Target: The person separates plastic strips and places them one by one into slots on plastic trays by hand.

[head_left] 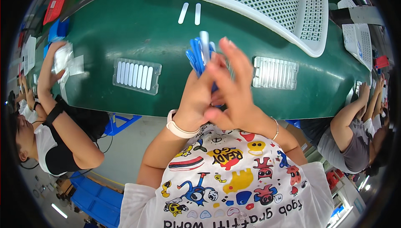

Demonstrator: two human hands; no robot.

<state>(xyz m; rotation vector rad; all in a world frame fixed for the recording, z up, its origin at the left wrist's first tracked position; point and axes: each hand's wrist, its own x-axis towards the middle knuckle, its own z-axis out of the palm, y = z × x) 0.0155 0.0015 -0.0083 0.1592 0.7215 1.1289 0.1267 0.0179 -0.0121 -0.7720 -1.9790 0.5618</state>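
My left hand (193, 98) is closed around a bunch of narrow blue strips (195, 55) with rounded ends, which fan out beyond the fingers. One whitish strip (204, 43) sticks up from the same bunch. Crossing close over the left hand is my right hand (234, 84), slightly blurred, its fingers and thumb spread. No object shows in its fingers. Left of my hands, a clear plastic tray (157, 80) carries a row of several white strips (134, 75). To their right lies a second clear tray (275, 73) with parallel slots; whether they hold anything I cannot tell.
Two loose white strips, a left one (183, 13) and a right one (197, 14), lie farther back on the green table (125, 27). A large white perforated basket (311, 46) occupies the far right. Co-workers sit on both sides; the left one's hand (56, 59) touches clear plastic wrapping (75, 65).
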